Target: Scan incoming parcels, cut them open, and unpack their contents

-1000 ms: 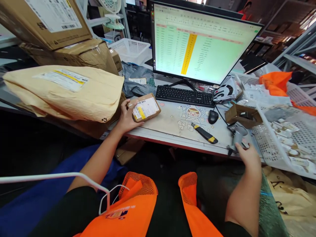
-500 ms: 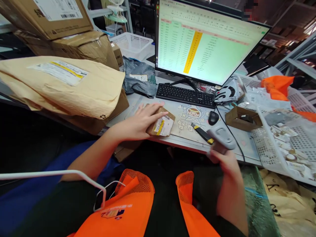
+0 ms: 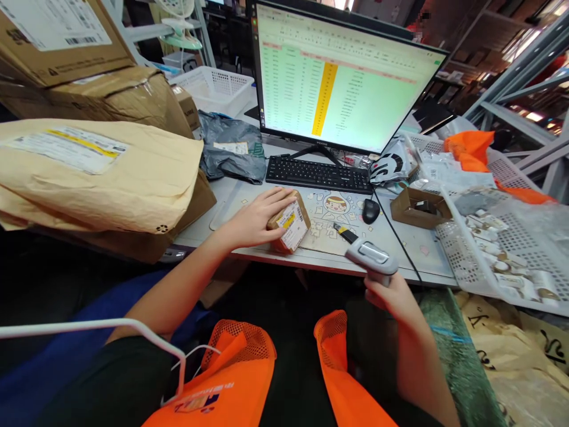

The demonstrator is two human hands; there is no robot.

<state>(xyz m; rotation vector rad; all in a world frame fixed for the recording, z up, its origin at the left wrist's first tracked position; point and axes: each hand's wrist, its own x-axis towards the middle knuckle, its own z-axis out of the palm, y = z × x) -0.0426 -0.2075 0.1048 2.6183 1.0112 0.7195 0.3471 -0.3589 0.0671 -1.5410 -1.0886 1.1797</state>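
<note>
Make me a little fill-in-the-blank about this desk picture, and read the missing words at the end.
The left hand holds the small box, and the scanner is in the ____ hand.
The label on the small box has a ____ patch.
In this view, the knife is partly hidden by the ____.
The keyboard and mouse are both coloured ____.

Missing words: right; yellow; scanner; black.

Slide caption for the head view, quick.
Left hand holding a labelled cardboard box, right hand a grey scanner, in front of a monitor.

box (image 3: 294, 228) left of scanner (image 3: 372, 258), keyboard (image 3: 317, 174) behind
</note>
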